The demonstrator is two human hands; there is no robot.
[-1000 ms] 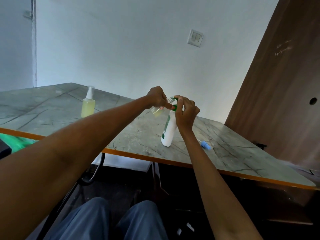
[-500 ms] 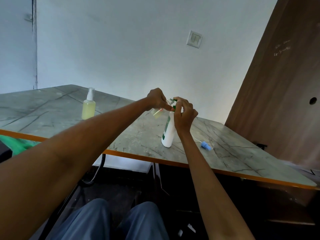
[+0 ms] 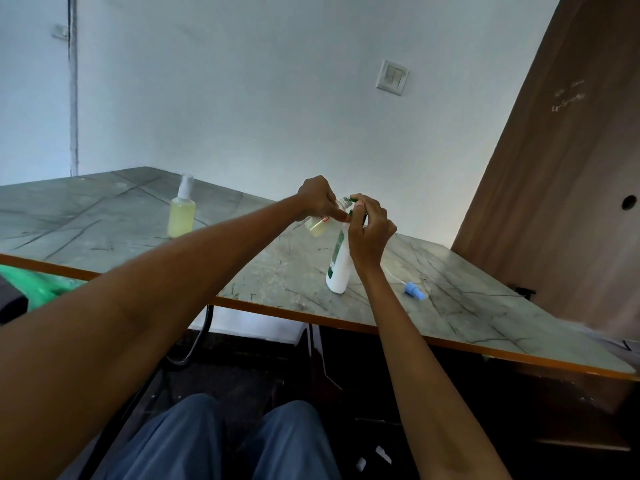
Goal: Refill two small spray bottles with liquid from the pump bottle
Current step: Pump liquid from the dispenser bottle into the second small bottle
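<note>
While both hands stay at the pump head as a second ago, little has moved: left hand (image 3: 317,199) still pinches the tilted small open bottle (image 3: 320,225) at the spout; right hand (image 3: 370,225) curls over the pump bottle (image 3: 338,268), standing on the counter (image 3: 138,220). Filling looks ongoing, level low. Count: one pump bottle, two spray bottles, the capped full bottle (image 3: 181,216) well left, one blue sprayer cap (image 3: 415,292) lying right.

Plain room: marble-patterned table (image 3: 138,216), white wall (image 3: 277,98), wooden door (image 3: 571,202).
</note>
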